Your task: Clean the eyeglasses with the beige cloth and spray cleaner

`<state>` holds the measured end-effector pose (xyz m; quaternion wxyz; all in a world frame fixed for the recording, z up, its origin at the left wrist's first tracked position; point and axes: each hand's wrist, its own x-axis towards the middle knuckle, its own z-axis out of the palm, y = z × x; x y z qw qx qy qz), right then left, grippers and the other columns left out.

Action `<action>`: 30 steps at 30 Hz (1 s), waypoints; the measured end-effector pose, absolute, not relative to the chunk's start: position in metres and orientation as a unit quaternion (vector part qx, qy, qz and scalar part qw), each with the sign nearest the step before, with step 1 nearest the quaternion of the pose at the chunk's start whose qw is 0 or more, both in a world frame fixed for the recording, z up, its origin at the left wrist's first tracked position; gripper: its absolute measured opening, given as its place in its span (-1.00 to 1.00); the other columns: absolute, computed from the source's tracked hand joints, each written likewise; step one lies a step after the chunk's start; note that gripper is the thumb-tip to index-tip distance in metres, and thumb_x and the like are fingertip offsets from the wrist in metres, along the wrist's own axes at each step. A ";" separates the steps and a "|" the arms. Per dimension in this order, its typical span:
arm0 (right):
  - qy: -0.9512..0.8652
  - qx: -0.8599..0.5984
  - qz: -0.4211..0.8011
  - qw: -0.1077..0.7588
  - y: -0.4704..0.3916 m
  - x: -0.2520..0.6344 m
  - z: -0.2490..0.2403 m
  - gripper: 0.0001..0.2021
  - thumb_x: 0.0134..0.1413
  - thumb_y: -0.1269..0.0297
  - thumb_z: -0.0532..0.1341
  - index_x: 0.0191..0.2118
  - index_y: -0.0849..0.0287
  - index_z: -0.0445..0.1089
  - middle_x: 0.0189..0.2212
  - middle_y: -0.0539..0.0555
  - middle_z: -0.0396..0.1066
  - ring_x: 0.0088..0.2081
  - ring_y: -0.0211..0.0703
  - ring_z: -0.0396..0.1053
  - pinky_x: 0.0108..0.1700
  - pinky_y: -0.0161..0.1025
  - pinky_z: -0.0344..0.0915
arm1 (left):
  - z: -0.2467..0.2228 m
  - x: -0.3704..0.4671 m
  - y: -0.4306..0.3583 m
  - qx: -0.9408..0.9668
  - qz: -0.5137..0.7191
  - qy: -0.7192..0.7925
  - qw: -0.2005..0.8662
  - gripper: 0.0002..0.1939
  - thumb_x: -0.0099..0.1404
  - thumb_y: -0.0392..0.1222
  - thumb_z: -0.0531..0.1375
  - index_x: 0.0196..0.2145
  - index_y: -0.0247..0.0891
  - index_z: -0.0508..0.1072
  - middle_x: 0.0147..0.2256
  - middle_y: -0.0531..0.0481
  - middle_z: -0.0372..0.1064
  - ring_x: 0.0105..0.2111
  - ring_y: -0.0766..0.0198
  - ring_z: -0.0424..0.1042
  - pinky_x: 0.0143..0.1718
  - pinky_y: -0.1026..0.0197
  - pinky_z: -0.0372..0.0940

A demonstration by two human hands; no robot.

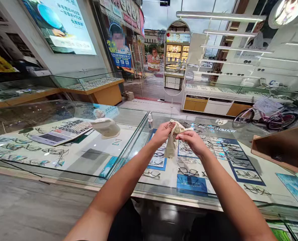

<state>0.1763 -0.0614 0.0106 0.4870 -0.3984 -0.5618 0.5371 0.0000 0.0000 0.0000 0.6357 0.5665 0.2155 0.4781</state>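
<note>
Both hands are raised over the glass-topped table [161, 195], working on a bunched beige cloth [171, 147] between them. The left hand [162, 132] pinches the upper left of the cloth, its thumb and fingers pressed together on the fabric. The right hand [191, 140] grips the right side of it between thumb and bent fingers. One end of the cloth hangs down between the hands; whether the folds wrap around something cannot be told. A small white bottle [150, 121] stands upright on the glass, just beyond and to the left of the left hand. Well to the left, a pale cap [106, 128] rests on the table near a calculator [63, 132] with many keys. Under the glass below the hands lie rows of eyeglasses, among them a dark-framed pair [188, 171] just behind a blue card [192, 183]. At the right is a brown wooden stand [277, 150]. Farther back are a tall oval mirror [177, 60] and, on the right, a parked bicycle [277, 115].
</note>
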 end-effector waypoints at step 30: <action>-0.619 -0.327 0.485 0.525 -0.077 0.175 0.073 -0.75 -0.03 0.01 0.48 -0.41 0.10 0.67 -0.38 0.07 0.60 -0.18 -0.05 0.45 0.05 -0.08 0.30 | 0.068 0.020 -0.043 0.544 0.571 0.155 0.594 -0.49 0.15 0.16 0.51 -0.23 -0.28 0.46 -0.43 0.09 0.42 -0.50 0.43 0.35 -0.45 0.37 0.28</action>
